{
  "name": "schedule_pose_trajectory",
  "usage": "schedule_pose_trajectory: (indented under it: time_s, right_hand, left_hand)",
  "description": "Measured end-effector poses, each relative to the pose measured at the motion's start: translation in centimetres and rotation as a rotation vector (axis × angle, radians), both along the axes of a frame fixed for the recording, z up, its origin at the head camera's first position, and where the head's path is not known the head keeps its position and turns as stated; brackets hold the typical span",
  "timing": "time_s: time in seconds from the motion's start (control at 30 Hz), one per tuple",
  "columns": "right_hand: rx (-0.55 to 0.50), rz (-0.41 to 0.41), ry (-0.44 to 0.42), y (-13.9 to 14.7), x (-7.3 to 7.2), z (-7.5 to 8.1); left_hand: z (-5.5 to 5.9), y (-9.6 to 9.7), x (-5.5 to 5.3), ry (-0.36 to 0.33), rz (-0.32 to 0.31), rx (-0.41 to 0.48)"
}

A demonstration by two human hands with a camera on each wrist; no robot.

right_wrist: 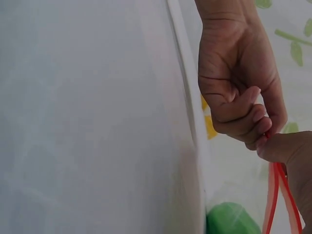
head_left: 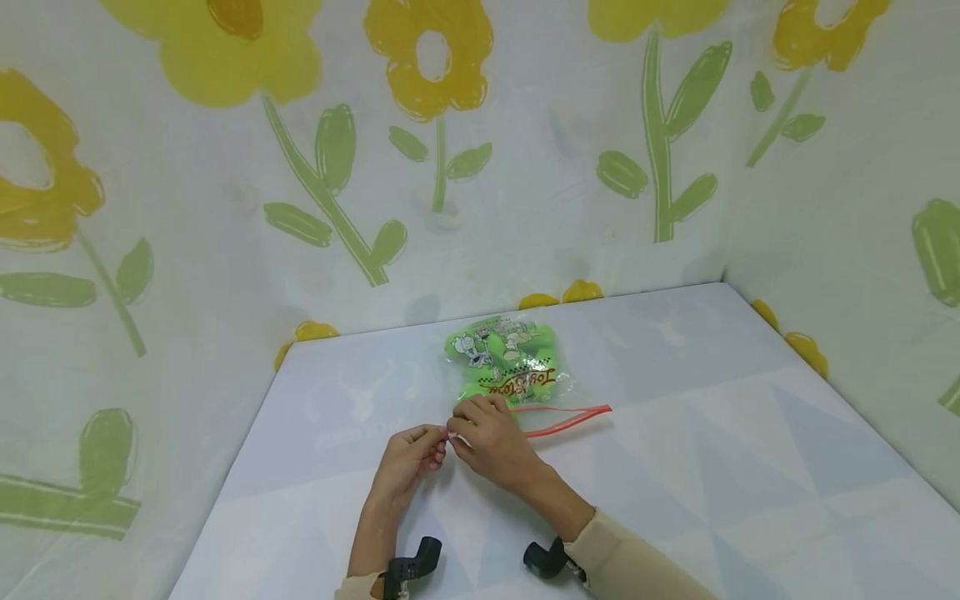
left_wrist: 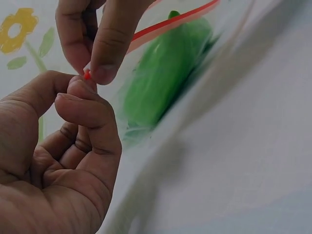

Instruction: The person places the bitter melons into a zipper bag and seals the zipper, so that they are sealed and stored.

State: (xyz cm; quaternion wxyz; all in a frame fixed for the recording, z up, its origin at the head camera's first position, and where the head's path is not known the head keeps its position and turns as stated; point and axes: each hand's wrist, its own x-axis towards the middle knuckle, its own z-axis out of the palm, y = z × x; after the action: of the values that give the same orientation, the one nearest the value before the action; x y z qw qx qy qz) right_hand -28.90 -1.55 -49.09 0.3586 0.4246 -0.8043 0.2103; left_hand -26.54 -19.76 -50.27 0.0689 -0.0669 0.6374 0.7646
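Observation:
A clear plastic zip bag with printed cartoon figures and red lettering lies on the table, bright green contents inside. Its red zip strip runs along the near edge, the mouth parted at the right. My left hand pinches the strip's left end between thumb and forefinger, other fingers curled. Right beside it, my right hand pinches at the same end, covering part of the strip. A tiny red piece shows between the fingertips in the left wrist view. Whether that is a slider cannot be made out.
The bag rests on a pale table with faint triangle patterns. Behind and at the sides hangs a white curtain printed with yellow flowers. Black wrist cameras sit on both forearms.

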Motion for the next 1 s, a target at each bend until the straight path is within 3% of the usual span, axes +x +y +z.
schedule_pose_trajectory:
  time_s: [0.2, 0.5, 1.0]
  right_hand:
    - [0.030, -0.007, 0.008, -0.04, -0.16, 0.01]
    - [0.000, -0.004, 0.097, 0.14, -0.43, 0.06]
    - [-0.008, 0.010, 0.102, 0.63, -0.41, 0.26]
  left_hand:
    - [0.20, 0.11, 0.23, -0.008, -0.003, 0.013]
    - [0.47, 0.05, 0.32, 0.004, -0.031, 0.018]
    - [0.58, 0.36, 0.15, -0.003, -0.038, 0.025]
